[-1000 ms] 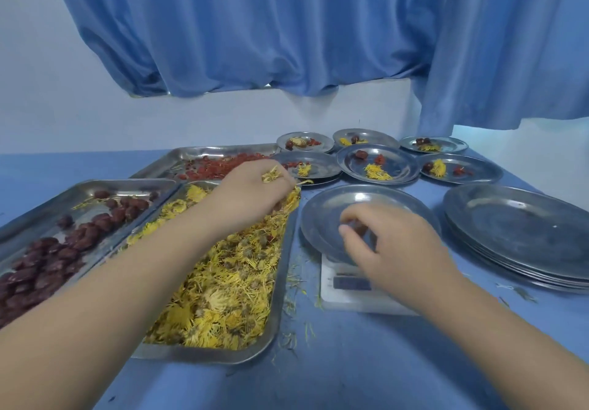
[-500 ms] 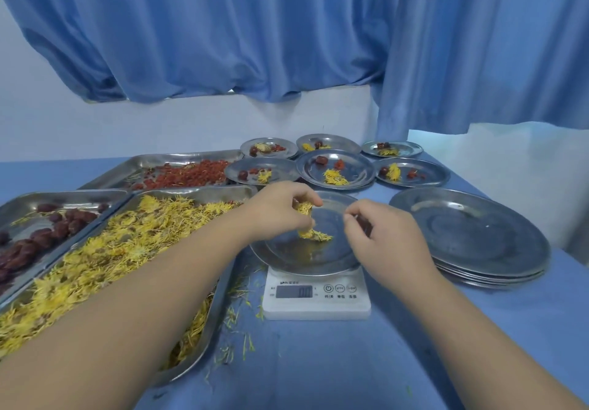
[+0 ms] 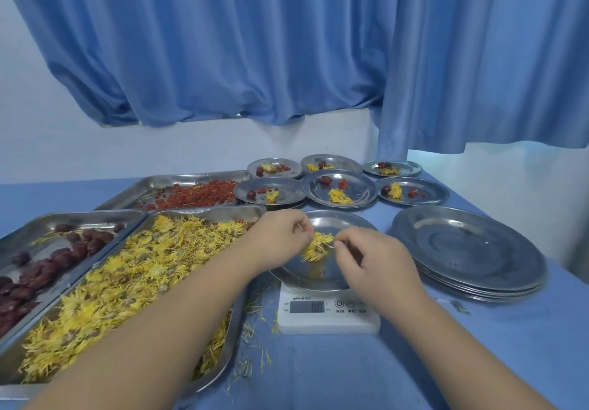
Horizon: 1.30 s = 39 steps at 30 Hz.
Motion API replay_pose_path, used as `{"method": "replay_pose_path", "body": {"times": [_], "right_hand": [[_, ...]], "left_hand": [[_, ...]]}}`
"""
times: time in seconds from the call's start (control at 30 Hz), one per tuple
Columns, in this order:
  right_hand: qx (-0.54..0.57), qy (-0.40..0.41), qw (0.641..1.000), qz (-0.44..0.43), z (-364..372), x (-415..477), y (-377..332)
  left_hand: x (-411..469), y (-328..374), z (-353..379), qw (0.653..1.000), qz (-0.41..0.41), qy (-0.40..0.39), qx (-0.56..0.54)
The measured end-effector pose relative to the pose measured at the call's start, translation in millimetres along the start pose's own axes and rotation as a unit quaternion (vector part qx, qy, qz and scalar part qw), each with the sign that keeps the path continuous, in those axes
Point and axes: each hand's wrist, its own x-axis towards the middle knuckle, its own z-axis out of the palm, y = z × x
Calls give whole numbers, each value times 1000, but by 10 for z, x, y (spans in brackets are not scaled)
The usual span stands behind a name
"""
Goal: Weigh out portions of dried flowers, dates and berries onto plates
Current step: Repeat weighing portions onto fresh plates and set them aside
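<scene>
- A clump (image 3: 317, 246) of dried flowers was picked from the flower tray (image 3: 143, 266) a second ago. It has since been carried by the left hand (image 3: 280, 234) to the plate (image 3: 350, 220) on the scale (image 3: 328, 312).
- The clump is now pinched from both sides, by the left fingertips at its upper left and by the right hand (image 3: 376, 259) at its right edge.
- The clump is held low over the plate; contact cannot be confirmed.
- The scale display is too blurred to be read.
- Judgement: the flower portion is being released or thinned. No dates or berries are seen on this plate.
</scene>
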Motion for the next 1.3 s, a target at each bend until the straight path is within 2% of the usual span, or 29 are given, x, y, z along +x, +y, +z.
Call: {"method": "replay_pose_path", "body": {"times": [0.17,0.37,0.6,0.73,0.9,0.97,1.07,1.2,1.3], "right_hand": [[1,11,1000,-1,-1,-18,-19],[6,5,1000,-12,-1,-15,-24],[17,9,999,-38,33,-3,-153],[36,10,998,-54,65,58,-326],[50,-64,995,-62,211,147,-632],[41,-94,992,-68,308,179,-770],[26,-98,992,-79,464,171,-941],[-37,-115,985,-125,586,72,-1016],[-49,-109,985,-125,616,49,-1022]], "left_hand": [[-22,57,6,997,-13,-27,-71],[-90,-17,-14,997,15,-60,-53],[-256,-137,-198,994,112,9,14],[-328,-226,-308,991,127,29,23],[-431,-554,-608,996,64,68,-6],[-471,-762,-771,996,31,80,22],[-530,-1144,-1085,993,-22,90,78],[-649,-1777,-1615,979,-116,142,85],[-719,-2293,-1913,960,-196,185,83]]}}
